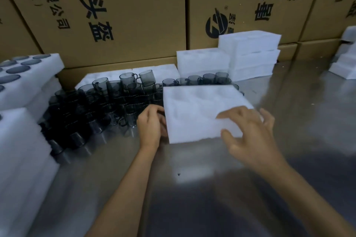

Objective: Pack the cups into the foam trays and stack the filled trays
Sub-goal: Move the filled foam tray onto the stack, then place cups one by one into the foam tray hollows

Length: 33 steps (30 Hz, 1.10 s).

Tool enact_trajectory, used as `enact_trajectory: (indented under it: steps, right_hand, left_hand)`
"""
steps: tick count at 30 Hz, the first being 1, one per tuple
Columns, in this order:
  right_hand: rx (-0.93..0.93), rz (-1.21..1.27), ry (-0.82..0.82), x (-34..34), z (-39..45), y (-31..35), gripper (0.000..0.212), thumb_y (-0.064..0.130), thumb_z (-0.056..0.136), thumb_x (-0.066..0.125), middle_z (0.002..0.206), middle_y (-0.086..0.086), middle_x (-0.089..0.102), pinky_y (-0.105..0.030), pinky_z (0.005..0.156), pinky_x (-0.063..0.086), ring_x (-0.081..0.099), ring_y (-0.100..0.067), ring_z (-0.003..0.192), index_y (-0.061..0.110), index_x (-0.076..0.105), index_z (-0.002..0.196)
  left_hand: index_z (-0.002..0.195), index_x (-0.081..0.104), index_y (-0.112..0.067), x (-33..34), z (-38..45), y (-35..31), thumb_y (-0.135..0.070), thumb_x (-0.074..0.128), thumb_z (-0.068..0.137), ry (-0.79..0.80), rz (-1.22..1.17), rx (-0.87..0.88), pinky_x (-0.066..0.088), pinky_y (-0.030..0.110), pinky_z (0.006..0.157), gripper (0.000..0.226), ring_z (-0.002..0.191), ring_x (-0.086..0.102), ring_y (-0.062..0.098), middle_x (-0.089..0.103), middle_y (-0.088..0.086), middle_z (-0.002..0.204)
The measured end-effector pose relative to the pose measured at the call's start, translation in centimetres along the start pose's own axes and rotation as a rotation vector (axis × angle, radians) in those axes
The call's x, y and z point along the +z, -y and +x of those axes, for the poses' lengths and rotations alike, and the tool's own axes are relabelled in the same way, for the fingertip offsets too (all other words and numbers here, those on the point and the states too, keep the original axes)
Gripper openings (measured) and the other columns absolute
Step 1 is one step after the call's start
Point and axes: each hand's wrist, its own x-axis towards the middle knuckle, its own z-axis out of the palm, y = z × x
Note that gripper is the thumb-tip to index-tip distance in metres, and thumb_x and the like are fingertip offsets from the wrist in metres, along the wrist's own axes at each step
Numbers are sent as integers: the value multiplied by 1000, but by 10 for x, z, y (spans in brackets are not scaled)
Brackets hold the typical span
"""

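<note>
A white foam tray (196, 109) lies flat on the steel table in front of me, its pockets faint and blurred. My left hand (152, 127) grips its left edge. My right hand (250, 136) holds its near right corner, thumb under the edge and fingers spread over the top. Several smoky grey glass cups (107, 106) with handles crowd the table left of and behind the tray. A filled tray (28, 71) with cups set in its pockets tops a stack at the far left.
Empty foam trays are stacked at the back right (250, 54), with another (202, 61) beside them. More foam (21, 159) is piled at the near left and at the far right edge (344, 63). Large cardboard boxes (134, 15) wall off the back of the table.
</note>
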Motion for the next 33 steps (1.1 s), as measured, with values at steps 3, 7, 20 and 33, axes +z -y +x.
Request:
enact_trajectory:
  steps: [3, 7, 20, 33]
  right_hand:
    - [9, -28, 19, 8, -26, 3, 30, 36, 78, 51, 106, 13, 57, -44, 116, 9, 52, -7, 106, 38, 67, 103]
    - [-35, -39, -17, 15, -40, 10, 35, 41, 80, 45, 100, 15, 58, -42, 113, 13, 52, -6, 98, 38, 69, 105]
    - [463, 764, -177, 30, -30, -29, 26, 21, 97, 56, 122, 8, 64, -22, 91, 42, 57, -11, 118, 24, 62, 122]
    - [412, 812, -149, 32, -30, -30, 27, -1, 89, 58, 98, 8, 67, -3, 62, 43, 61, -3, 82, 24, 64, 98]
  left_hand:
    - [87, 68, -5, -14, -6, -2, -26, 43, 97, -27, -181, -172, 29, 18, 33, 34, 36, 48, 12, 61, 4, 56]
    - [89, 68, -11, -30, -14, -3, -15, 56, 91, -92, 12, -43, 45, 29, 58, 13, 67, 55, 16, 60, 1, 79]
    - [110, 66, -15, -56, 5, 12, -17, 63, 91, 65, 1078, 460, -6, 47, 123, 19, 152, 7, 32, 35, 14, 155]
    - [99, 67, -15, -82, -19, -79, -4, 70, 87, 304, 425, 321, 44, 27, 107, 17, 126, 49, 12, 49, -9, 127]
